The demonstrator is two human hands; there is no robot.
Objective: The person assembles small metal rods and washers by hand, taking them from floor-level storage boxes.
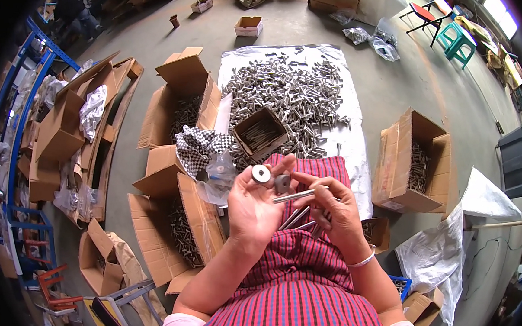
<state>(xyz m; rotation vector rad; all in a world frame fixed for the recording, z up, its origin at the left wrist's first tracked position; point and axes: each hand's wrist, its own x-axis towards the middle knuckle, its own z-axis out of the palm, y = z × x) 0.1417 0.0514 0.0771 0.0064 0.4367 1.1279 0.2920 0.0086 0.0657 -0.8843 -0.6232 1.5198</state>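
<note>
My left hand is turned palm up. It holds a shiny round metal piece with a dark hole near the thumb. By its fingertips sits a darker round metal piece, close to the right hand's fingers. My right hand pinches a slim metal pin, whose free end points left toward the left palm. Several more metal pins stick out below that hand, over the striped apron; whether its lower fingers grip them I cannot tell.
Ahead, a heap of metal pins covers a white sheet, with a small carton of thin rods among them. Open cardboard boxes of metal parts stand at left, another box at right. A checkered cloth lies left of the carton.
</note>
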